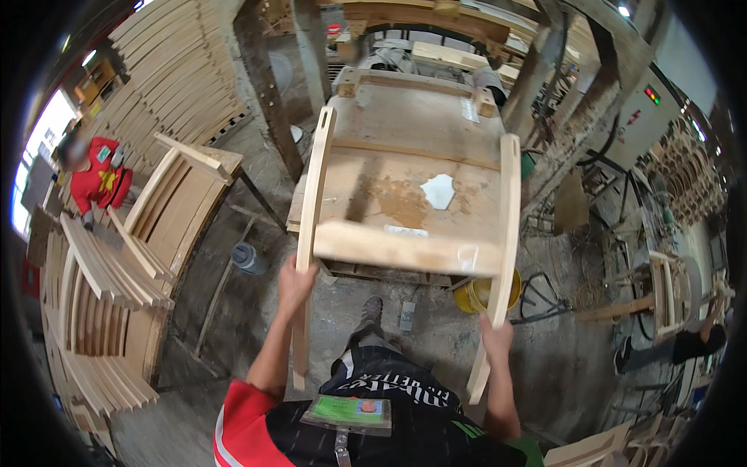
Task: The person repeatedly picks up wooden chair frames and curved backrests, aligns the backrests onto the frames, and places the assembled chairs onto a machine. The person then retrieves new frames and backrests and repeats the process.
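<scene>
I hold an H-shaped pale wooden frame [408, 247] in front of me, made of two long slotted side pieces joined by one wide crosspiece. My left hand [297, 286] is closed round the left side piece, just below the crosspiece. The right side piece is gripped by my right hand [496, 341], lower down. The frame's upper part extends over a plywood worktable [373, 175], while its lower ends hang over the floor. On the tabletop lies a white irregular patch [438, 191]; a wooden block [484, 101] stands at the far right corner.
A yellow bucket [467, 297] stands under the table's right side. Rusty metal posts [268, 86] rise behind. At left, curved wooden strips [101, 327] lie on a bench, with a person in red [97, 175] beside it. Another person [685, 346] is at far right.
</scene>
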A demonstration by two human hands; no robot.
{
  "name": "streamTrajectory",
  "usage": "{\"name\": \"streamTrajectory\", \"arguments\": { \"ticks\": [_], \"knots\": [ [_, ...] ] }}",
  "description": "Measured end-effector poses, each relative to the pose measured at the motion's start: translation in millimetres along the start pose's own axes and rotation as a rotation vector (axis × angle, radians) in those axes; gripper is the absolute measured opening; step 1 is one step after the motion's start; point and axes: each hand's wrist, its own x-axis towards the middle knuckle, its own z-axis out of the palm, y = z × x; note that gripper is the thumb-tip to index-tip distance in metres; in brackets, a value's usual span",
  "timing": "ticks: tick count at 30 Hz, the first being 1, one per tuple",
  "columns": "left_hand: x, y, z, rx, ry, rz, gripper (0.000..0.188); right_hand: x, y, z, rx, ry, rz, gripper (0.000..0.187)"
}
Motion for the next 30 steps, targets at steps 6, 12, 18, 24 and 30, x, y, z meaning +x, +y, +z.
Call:
{"name": "streamTrajectory", "arguments": {
  "ticks": [6,12,18,24,30],
  "knots": [
    [110.5,36.3,47.2,0.035,0.0,0.039,0.061,104.2,-49.3,48.0,0.044,-0.024,-0.132,0.033],
    [91.7,9.2,64.6,0.161,-0.138,0.007,0.068,97.5,-12.4,61.5,-0.228,0.011,-0.015,0.05],
    [83.6,22.8,67.3,0.423,-0.168,-0.026,0.075,11.9,11.3,19.9,-0.338,-0.031,0.151,0.064],
    [120.9,67.4,119.5,0.628,0.133,0.704,0.054,-98.7,91.7,-6.1,-0.401,-0.045,0.295,0.064],
    [83.1,178.5,262.7,-0.181,-0.292,1.452,0.048,-238.6,94.2,-61.4,-0.152,0.624,0.529,0.049]
  ]
}}
